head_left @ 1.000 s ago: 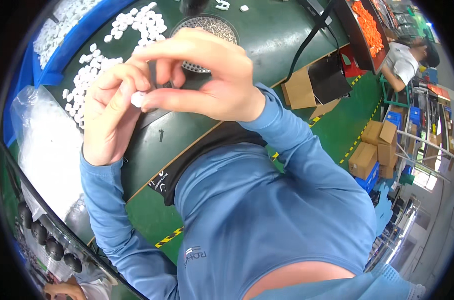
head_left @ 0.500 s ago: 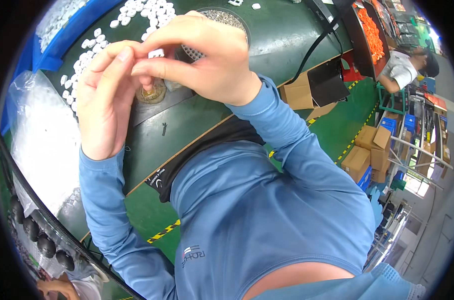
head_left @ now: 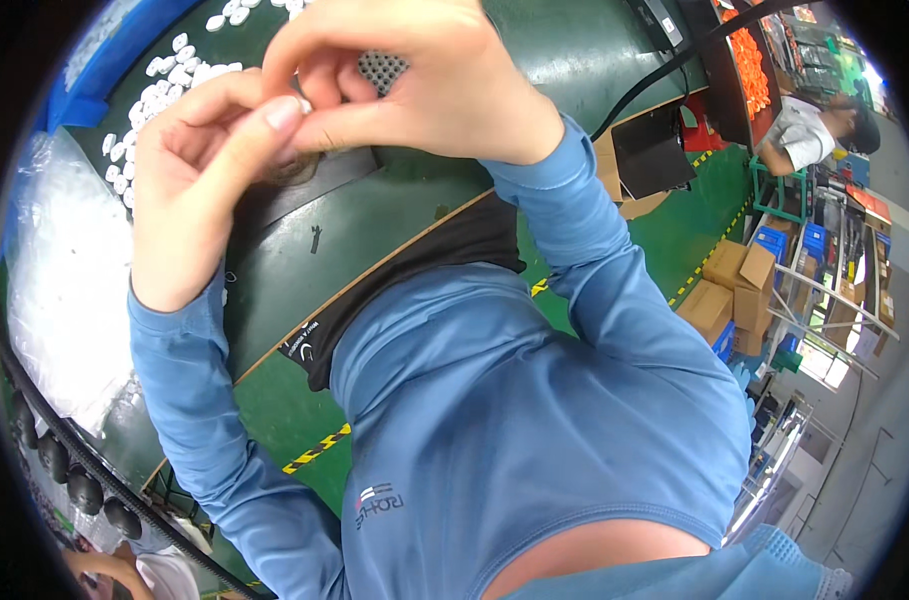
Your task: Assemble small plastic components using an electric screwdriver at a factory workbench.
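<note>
My left hand [head_left: 192, 180] and my right hand [head_left: 424, 85] meet above the green workbench. Their fingertips are closed around a small white piece [head_left: 305, 105], which the fingers hide almost entirely. The left thumb presses from one side, while the right thumb and index finger close on it from the other. Many rounded white plastic pieces [head_left: 158, 96] lie loose on the bench beyond my left hand. Behind the right fingers shows a grey plate with rows of holes [head_left: 381, 70]. A dark mat [head_left: 319, 188] lies below the hands.
At the left are a blue bin [head_left: 79, 103] and a clear plastic bag [head_left: 64, 270]. A thin black scrap [head_left: 316, 238] lies near the wooden bench edge [head_left: 374, 262]. A black cable [head_left: 654, 70] hangs at right, near orange parts [head_left: 747, 65], cartons [head_left: 709, 310] and another person [head_left: 809, 135].
My hands have drawn closer together, and the white piece is now mostly covered by the fingers. The whole view has shifted slightly, leaving bench things higher in the picture.
</note>
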Motion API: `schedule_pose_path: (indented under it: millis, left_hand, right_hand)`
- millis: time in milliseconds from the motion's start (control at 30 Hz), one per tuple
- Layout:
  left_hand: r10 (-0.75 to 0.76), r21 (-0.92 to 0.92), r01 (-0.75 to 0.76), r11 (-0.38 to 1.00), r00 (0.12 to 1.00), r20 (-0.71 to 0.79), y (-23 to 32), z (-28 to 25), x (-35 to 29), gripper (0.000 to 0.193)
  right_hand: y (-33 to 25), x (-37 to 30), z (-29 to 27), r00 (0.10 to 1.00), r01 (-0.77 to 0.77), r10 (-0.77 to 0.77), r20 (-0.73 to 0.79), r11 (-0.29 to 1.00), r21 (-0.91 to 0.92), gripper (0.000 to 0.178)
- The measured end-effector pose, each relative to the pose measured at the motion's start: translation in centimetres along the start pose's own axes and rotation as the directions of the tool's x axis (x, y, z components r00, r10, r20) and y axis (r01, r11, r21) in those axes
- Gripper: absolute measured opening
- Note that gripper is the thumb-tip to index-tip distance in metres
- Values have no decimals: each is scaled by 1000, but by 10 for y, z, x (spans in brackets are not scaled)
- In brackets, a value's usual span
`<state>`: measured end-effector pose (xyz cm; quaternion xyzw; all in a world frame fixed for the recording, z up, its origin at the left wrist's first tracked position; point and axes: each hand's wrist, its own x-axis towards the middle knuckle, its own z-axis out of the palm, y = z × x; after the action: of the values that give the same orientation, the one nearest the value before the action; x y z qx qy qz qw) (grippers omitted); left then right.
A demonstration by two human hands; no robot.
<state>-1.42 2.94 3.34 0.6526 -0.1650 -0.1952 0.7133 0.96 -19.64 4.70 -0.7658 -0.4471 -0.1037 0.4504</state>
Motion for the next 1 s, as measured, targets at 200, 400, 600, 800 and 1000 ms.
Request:
schedule_pose_path:
  millis: [200,400,600,800,1000]
  left_hand:
    - [-88,-300,51,953,990,-111,-7,2,3,29]
    - [47,161,-11,987,974,-223,4,-3,-4,29]
    - [228,439,-41,897,896,-381,23,-54,-37,38]
    - [331,694,42,719,857,-395,18,-59,-69,22]
    - [338,909,61,411,917,-214,17,-61,-68,13]
  right_hand:
    - [10,7,29,779,303,-488,-395,843,-444,28]
    - [-9,-4,18,920,158,-305,-246,863,-479,21]
    - [-5,-23,-5,990,79,-35,133,937,-341,14]
    - [-11,-17,-1,959,84,64,276,867,-491,21]
    - [1,-30,5,979,74,37,202,854,-515,18]
